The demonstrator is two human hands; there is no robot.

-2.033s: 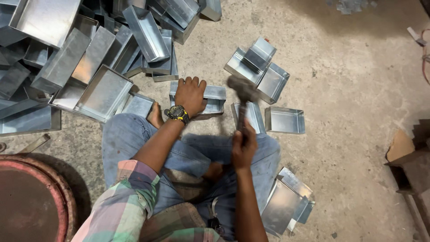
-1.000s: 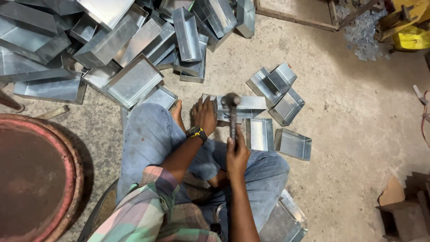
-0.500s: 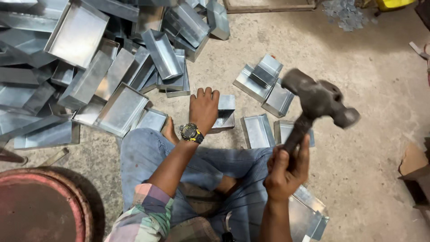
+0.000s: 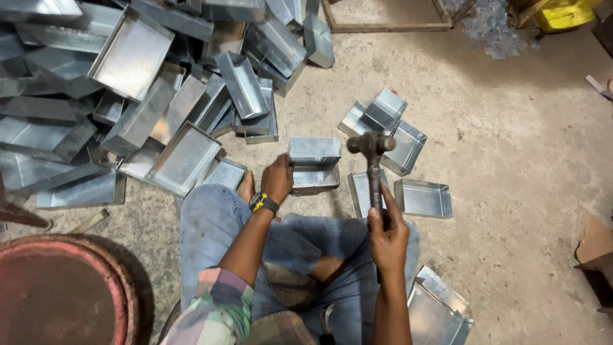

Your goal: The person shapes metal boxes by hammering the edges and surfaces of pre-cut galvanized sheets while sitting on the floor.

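Gripped low on its shaft by the right hand (image 4: 387,237), fingers wrapped fully round with no gap showing, a hammer (image 4: 372,167) stands nearly upright, its dark head raised above the work. Left hand (image 4: 278,179) lies flat, fingers closed over the near edge of a sheet-metal tray (image 4: 314,161) on the concrete floor (image 4: 511,140), just ahead of the person's knees; a wristwatch (image 4: 264,203) sits on that wrist. Tray appears to be thin galvanised sheet folded into a shallow box: judged light, stiff along the folded walls but easily dented across the flat base, with cut edges likely sharp, so it is best held by a folded rim or pressed flat from above, away from the corners. Hammer judged head-heavy; a hold near the shaft's end gives swing, a hold nearer the head gives control. Similar trays (image 4: 423,198) lie just beside, and a large heap of trays (image 4: 134,96) fills the upper left. Rusty round drum lid (image 4: 57,294) at lower left
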